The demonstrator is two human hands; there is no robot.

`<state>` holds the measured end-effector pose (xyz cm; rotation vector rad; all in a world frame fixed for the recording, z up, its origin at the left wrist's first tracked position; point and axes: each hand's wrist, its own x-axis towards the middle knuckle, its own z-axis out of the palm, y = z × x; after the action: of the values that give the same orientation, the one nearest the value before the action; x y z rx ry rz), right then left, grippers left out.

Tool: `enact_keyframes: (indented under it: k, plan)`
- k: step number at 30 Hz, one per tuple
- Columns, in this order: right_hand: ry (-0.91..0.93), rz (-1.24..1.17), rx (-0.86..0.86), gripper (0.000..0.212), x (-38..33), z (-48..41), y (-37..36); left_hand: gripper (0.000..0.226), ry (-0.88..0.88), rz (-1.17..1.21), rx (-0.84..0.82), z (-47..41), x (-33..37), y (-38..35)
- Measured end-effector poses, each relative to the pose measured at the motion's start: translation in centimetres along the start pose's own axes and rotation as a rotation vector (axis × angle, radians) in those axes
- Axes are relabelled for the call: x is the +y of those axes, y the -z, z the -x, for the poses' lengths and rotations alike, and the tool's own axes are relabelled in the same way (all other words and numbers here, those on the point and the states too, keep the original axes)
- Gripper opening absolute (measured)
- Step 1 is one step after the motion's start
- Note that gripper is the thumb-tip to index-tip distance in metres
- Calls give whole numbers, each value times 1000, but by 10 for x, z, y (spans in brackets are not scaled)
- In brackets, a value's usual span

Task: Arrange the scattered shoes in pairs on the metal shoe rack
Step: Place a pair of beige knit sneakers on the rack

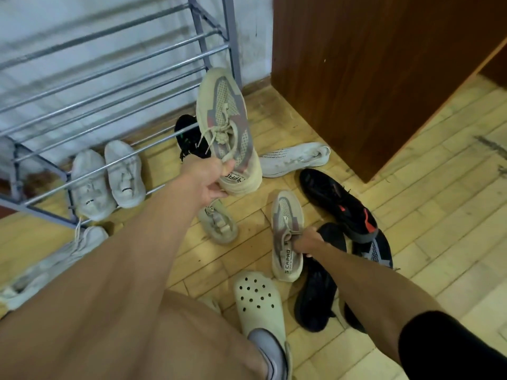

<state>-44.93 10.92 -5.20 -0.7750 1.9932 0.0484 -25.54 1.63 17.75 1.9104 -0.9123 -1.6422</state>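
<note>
My left hand (207, 178) grips the heel of a beige sneaker (229, 124) with grey-pink panels and holds it in the air, toe toward the metal shoe rack (109, 75). Low on the floor, my right hand (307, 239) is closed on the tongue of the matching beige sneaker (286, 234). A pair of white sneakers (108, 179) sits on the rack's bottom rails. A black shoe (189, 138) lies partly under the rack's right end.
Scattered on the wooden floor: a white sneaker (295, 159), a black-and-orange shoe (340, 205), more black shoes (315, 300), a small tan sandal (218, 226), a whitish shoe (52, 261) at left. A brown wooden cabinet (370, 64) stands right. My foot wears a cream clog (260, 303).
</note>
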Motion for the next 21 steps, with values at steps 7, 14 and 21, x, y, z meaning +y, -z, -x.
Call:
enact_keyframes:
  k: [7, 14, 21]
  plan:
    - [-1, -71, -68, 56, -6, 12, 15, 35, -9, 17, -4, 11, -7, 13]
    - [-229, -421, -354, 16, 6, 35, 32, 43, -2, 34, 18, 32, -15, 28]
    - [-190, -247, -361, 41, 25, 56, 25, 45, -13, 41, 16, 47, -20, 31]
